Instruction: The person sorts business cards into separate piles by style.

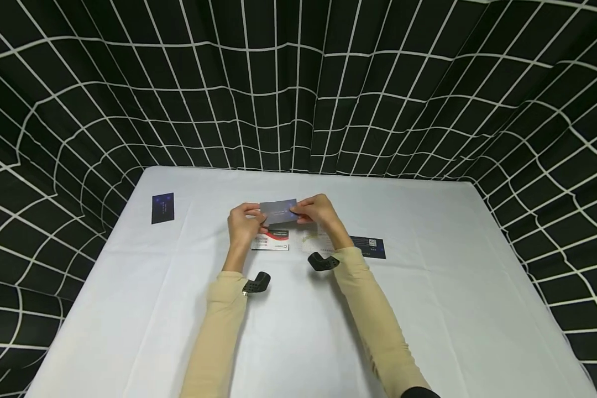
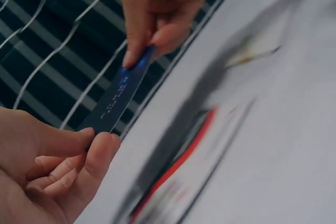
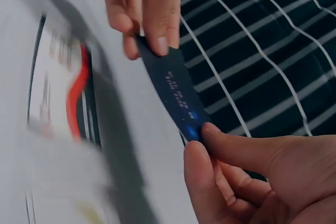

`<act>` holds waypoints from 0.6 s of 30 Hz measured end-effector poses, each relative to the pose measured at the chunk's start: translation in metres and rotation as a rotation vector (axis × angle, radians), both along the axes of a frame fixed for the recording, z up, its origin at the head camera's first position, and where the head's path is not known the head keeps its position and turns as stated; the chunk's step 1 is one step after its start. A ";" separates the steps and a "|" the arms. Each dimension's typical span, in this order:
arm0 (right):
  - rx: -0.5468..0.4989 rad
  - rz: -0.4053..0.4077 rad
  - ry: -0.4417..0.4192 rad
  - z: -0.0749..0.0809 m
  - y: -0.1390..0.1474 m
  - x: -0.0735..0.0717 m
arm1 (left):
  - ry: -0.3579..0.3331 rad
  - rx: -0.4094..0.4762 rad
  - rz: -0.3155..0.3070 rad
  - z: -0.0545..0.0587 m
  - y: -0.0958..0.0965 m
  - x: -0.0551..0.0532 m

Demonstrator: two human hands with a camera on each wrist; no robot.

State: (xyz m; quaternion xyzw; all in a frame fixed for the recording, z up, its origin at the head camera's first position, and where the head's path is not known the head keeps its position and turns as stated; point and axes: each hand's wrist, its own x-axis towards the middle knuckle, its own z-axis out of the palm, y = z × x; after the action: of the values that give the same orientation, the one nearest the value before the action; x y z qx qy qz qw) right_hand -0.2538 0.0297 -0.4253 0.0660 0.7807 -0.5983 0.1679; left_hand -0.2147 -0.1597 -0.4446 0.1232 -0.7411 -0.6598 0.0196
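Note:
A dark blue card [image 1: 278, 211] with small printed text is held up off the table between both hands. My left hand [image 1: 245, 222] pinches its left end between thumb and fingers. At the opposite end, the thumb and fingers of my right hand [image 1: 319, 213] grip the card. It bows slightly along its length in the right wrist view. Below it on the table lies a white card with a red and black band [image 1: 273, 240]. Beside that is a white card with a yellowish mark [image 1: 312, 243], partly hidden by the right hand.
A dark card with a QR code [image 1: 373, 247] lies to the right, partly behind the right wrist. Another dark blue card [image 1: 162, 208] rests at the table's far left. The white-covered table [image 1: 288, 331] ends at a black curtain with white grid lines [image 1: 278, 110].

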 end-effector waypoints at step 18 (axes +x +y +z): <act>0.209 -0.141 -0.113 -0.012 0.156 0.065 | 0.140 -0.537 -0.271 -0.012 0.144 0.024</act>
State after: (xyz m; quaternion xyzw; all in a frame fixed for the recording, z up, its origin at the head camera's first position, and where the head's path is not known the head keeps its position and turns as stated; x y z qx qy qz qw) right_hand -0.1886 0.1862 -0.4374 0.1716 0.8215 -0.5192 0.1614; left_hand -0.1905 -0.0159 -0.4564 -0.0319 -0.8955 -0.4438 0.0142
